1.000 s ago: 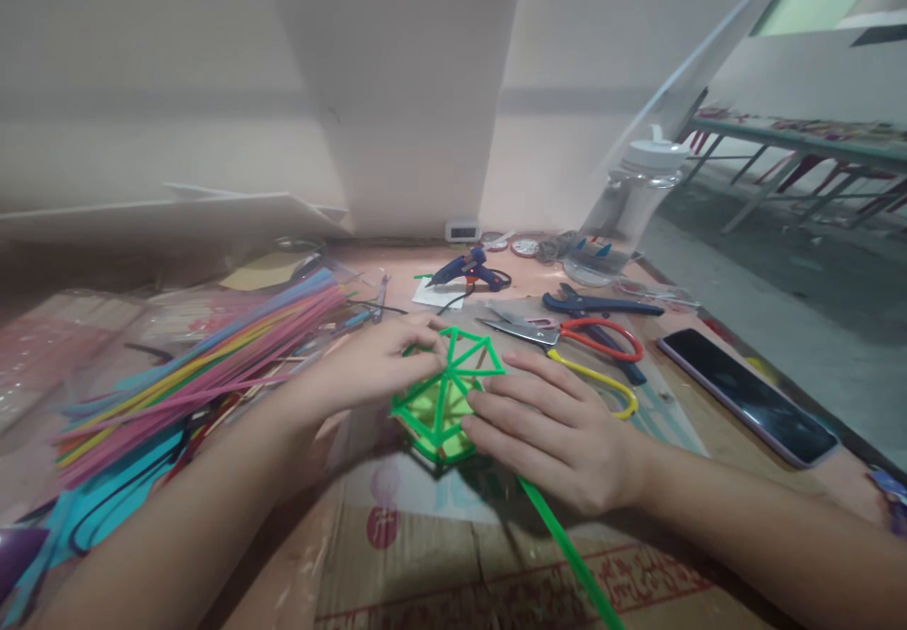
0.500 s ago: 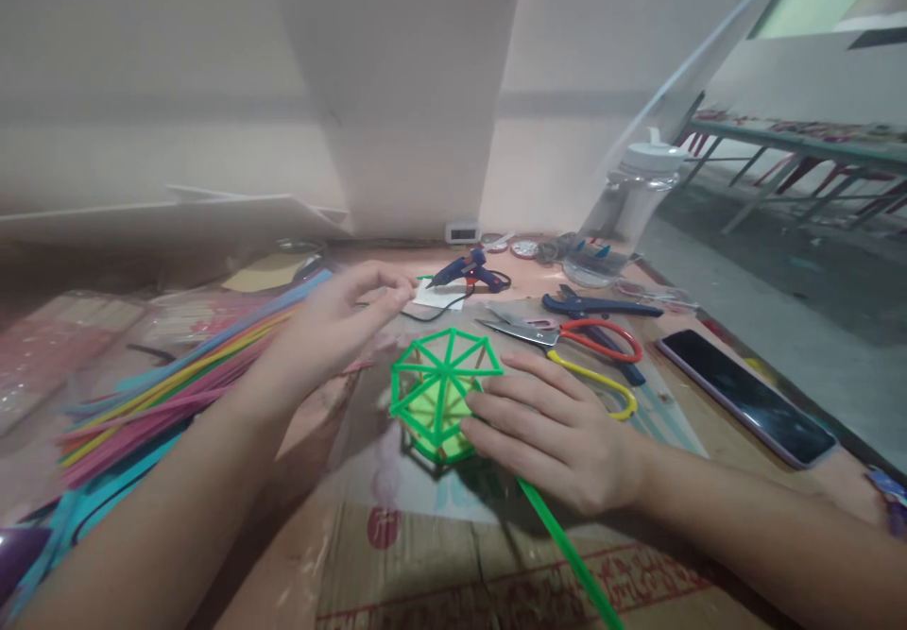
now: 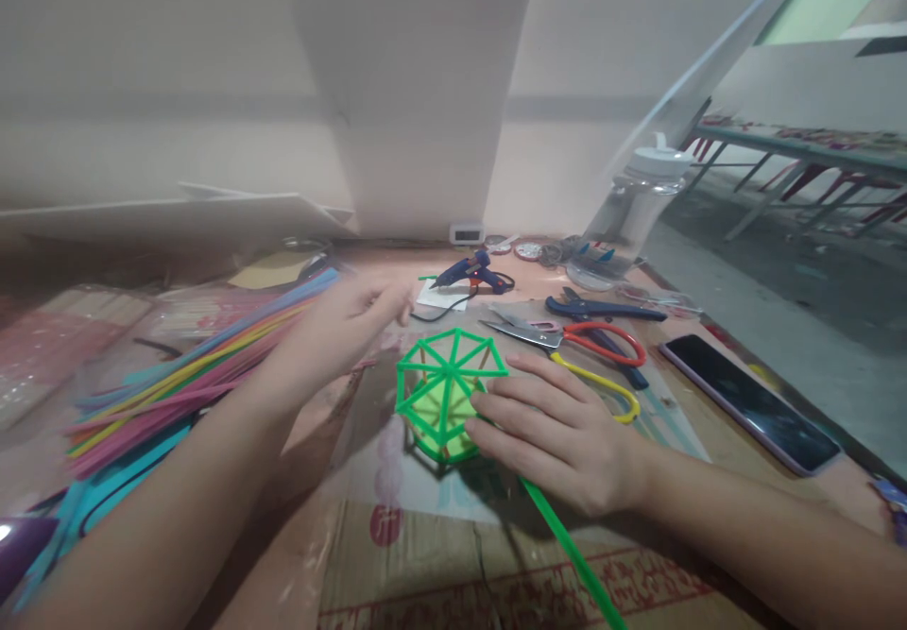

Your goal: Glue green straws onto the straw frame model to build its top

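The right hand [image 3: 559, 432] lies flat on the bench [image 3: 715, 441], palm down. Its fingers are spread wide and their tips touch the right side of a small green straw frame [image 3: 440, 386]. The frame is a little cage with spokes meeting at a hub on its top face. It stands on a printed sheet in the middle of the bench, just in front of the person. A long green straw [image 3: 571, 554] runs out from under the right hand towards the near edge, across a piece of cardboard [image 3: 439, 573].

The left hand [image 3: 347, 328] hovers above the bench to the left of the frame, clear of it, with its fingers drawn loosely together. It is blurred, so I cannot tell whether it holds anything.

A loose bundle of coloured straws [image 3: 191, 356] lies to the left, beside that hand. Behind the frame lie scissors [image 3: 575, 335] with red and yellow handles. A blue glue gun [image 3: 471, 273] sits farther back, and a clear water bottle [image 3: 634, 219] stands at the far right. A dark phone [image 3: 751, 405] lies flat near the right edge.
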The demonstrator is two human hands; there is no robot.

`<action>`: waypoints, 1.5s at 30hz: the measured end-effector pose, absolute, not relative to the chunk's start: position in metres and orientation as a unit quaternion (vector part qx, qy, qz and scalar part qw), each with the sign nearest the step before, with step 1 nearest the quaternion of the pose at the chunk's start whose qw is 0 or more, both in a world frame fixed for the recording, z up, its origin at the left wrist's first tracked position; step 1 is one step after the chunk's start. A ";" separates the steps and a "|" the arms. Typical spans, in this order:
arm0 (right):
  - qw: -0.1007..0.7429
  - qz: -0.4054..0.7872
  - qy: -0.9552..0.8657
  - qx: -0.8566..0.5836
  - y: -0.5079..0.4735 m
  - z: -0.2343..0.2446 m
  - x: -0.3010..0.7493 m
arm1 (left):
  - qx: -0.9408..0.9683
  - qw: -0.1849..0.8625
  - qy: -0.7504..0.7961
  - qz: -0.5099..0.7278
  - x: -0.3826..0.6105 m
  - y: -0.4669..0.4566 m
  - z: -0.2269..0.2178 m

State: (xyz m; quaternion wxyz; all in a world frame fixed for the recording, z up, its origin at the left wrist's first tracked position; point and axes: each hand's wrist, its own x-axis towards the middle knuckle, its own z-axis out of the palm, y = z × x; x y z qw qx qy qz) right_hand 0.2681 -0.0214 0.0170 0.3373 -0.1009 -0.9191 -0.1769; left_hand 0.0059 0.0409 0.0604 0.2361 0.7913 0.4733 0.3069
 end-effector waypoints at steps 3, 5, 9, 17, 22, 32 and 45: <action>0.340 -0.183 -0.917 -0.103 -0.022 0.017 0.268 | 0.770 0.260 0.472 0.342 0.006 0.040 0.059; 0.340 -0.186 -0.916 -0.105 -0.023 0.018 0.268 | 0.766 0.269 0.474 0.342 0.006 0.039 0.057; 0.340 -0.189 -0.915 -0.103 -0.023 0.018 0.268 | 0.835 0.251 0.421 0.249 0.006 0.038 0.055; 0.339 -0.192 -0.915 -0.100 -0.022 0.018 0.268 | 0.856 0.296 0.385 0.179 0.017 0.034 0.052; 0.344 -0.191 -0.914 -0.099 -0.021 0.017 0.267 | 0.858 0.314 0.367 0.175 0.019 0.039 0.043; 0.339 -0.195 -0.916 -0.094 -0.022 0.019 0.268 | 0.839 0.340 0.389 0.171 0.024 0.040 0.041; 0.358 -0.103 -0.912 -0.170 -0.020 0.008 0.260 | 0.846 0.344 0.375 0.158 0.021 0.040 0.039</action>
